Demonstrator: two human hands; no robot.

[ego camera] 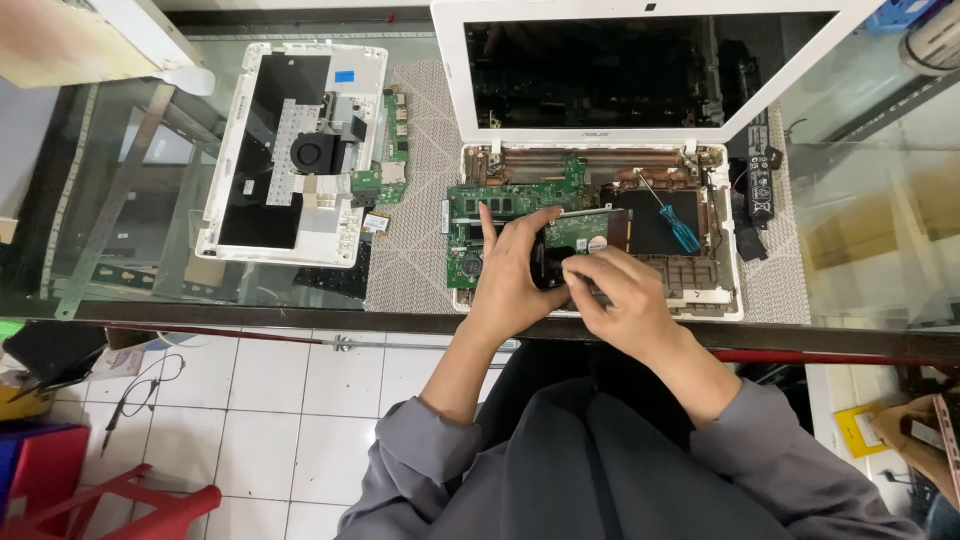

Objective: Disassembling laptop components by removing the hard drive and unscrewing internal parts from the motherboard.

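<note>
Hard drive [588,230], flat silver slab with green board edge, sits mid-chassis of opened white laptop [715,290] on bench; my left hand [510,275] and right hand [620,295] fingers pinching its near edge.

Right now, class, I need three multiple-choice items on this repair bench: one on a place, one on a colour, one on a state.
1. Where does the screwdriver lie?
A. Inside the opened laptop base
B. On the floor
C. On the detached cover

2. What colour is its handle?
A. Red
B. Blue
C. Yellow

3. How is the laptop's screen?
A. Lit
B. Folded shut
C. Dark, lid open

Answers: 1 A, it rests on the black panel inside the base. 2 B, the handle shows blue. 3 C, the lid lies open with a black display.
</note>
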